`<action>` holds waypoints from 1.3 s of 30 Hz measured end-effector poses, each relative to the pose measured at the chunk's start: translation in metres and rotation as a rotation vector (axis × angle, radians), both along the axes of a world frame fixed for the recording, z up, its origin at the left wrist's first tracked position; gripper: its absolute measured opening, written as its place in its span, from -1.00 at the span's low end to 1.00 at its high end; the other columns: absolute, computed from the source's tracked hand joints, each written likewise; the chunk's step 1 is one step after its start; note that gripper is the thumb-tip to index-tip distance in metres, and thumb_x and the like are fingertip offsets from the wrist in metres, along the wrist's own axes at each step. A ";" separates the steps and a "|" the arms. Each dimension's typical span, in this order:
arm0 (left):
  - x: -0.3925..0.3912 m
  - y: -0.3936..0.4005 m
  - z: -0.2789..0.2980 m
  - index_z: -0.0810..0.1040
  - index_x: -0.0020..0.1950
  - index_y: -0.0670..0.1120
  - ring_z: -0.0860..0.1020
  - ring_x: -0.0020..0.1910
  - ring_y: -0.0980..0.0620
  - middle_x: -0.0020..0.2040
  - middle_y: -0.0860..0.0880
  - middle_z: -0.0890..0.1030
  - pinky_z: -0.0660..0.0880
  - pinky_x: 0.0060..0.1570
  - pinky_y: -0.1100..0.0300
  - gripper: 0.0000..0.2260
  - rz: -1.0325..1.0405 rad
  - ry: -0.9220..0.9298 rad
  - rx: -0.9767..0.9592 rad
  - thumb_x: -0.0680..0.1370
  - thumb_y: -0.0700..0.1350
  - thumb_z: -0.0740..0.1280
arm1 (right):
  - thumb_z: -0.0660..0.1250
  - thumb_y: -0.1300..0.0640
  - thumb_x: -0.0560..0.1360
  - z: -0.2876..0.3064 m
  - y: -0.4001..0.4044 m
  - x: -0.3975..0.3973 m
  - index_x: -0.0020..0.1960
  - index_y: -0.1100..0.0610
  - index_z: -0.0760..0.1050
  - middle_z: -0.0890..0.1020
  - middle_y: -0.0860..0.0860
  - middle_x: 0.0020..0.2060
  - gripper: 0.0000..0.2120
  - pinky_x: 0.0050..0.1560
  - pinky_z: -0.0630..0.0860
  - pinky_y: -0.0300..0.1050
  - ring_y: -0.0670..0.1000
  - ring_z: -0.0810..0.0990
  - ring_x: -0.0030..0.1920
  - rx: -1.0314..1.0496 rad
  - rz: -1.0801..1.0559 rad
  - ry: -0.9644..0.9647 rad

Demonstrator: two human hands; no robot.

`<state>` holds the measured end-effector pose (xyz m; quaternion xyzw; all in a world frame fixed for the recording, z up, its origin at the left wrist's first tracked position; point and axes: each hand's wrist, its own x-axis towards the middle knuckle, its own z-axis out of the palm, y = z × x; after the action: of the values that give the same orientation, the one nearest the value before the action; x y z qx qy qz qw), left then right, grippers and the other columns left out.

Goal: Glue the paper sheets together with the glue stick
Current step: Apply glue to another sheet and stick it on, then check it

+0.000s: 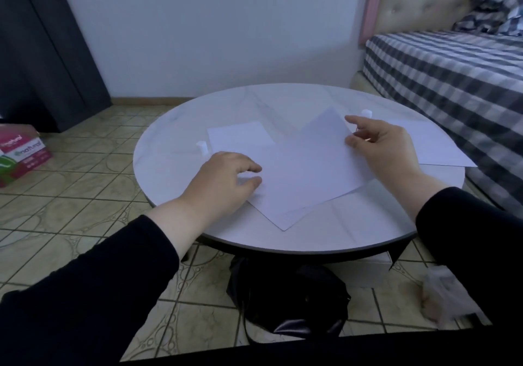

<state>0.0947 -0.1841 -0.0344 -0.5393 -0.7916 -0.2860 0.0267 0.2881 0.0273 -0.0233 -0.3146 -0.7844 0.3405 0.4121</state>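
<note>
Both hands were down on the round white table, working the same paper. Her left hand lay at the near-left edge of the top sheet, fingers curled, thumb and forefinger closed in a pinch on that edge. Her right hand was at the far-right edge of the same sheet, fingertips bent in and nipping it; something small and shiny showed between those fingers, too blurred to make out. That sheet sat turned like a diamond, one corner pointing away toward the wall, and lay over a lower sheet whose near corner poked out toward the table's front rim. Another sheet lay flat beyond the left hand, and a fourth sheet lay off to the right, partly behind the right hand. A small white glue stick stood upright just beside the far-left sheet, untouched, and a second white cylinder stood past the right hand's fingertips. Under the table sat a black bag; a checked bed ran along the right, a dark wardrobe stood at the left, with a pink box on the tiled floor.
</note>
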 end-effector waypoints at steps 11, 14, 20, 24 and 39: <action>0.011 0.014 -0.010 0.14 0.55 0.01 0.16 0.52 -0.05 0.56 -0.02 0.11 0.17 0.45 0.03 -0.26 0.097 -0.015 -0.401 0.49 0.37 0.20 | 0.38 0.13 0.51 -0.002 0.026 -0.024 0.15 -0.14 0.59 0.62 -0.18 -0.18 -0.74 -0.16 0.35 -0.42 -0.26 0.48 -0.24 0.001 0.036 -0.161; 0.015 0.011 -0.019 0.09 0.55 0.12 0.06 0.55 -0.05 0.59 -0.03 0.02 0.04 0.50 -0.05 -0.34 0.054 0.068 -0.495 0.53 0.37 0.09 | 0.37 0.12 0.52 -0.005 0.024 -0.026 0.18 -0.15 0.57 0.61 -0.22 -0.18 -0.71 -0.20 0.35 -0.50 -0.31 0.49 -0.26 0.009 0.046 -0.203; 0.011 0.012 -0.022 -0.01 0.57 0.13 0.02 0.56 0.03 0.59 -0.01 0.07 -0.25 0.48 -0.18 -0.31 0.039 0.105 -0.534 0.52 0.39 0.05 | 0.32 0.13 0.54 -0.003 0.017 -0.024 0.26 -0.16 0.52 0.55 -0.28 -0.14 -0.66 -0.09 0.37 -0.27 -0.17 0.52 -0.12 0.069 0.071 -0.345; -0.001 0.011 -0.014 -0.08 0.58 0.10 0.07 0.55 0.07 0.58 0.06 0.13 -0.37 0.44 -0.20 -0.24 0.021 0.078 -0.557 0.51 0.40 0.11 | 0.34 0.14 0.52 0.001 0.013 -0.015 0.26 -0.20 0.50 0.59 -0.20 -0.09 -0.62 0.06 0.36 -0.20 -0.09 0.53 0.01 0.041 0.071 -0.370; -0.053 0.013 0.002 0.39 0.39 0.26 0.06 0.53 0.23 0.51 0.25 0.24 -0.01 0.45 0.24 -0.52 -0.200 -0.123 -0.461 0.49 0.10 0.42 | 0.47 0.07 0.42 -0.012 0.003 0.012 0.19 -0.27 0.50 0.62 -0.18 -0.10 -0.59 0.04 0.41 -0.12 -0.10 0.57 -0.01 -0.015 0.055 -0.476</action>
<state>0.0417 -0.1709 -0.0323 -0.5884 -0.7786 -0.1315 -0.1737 0.3000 0.0306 -0.0355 -0.3675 -0.8652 0.2736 0.2036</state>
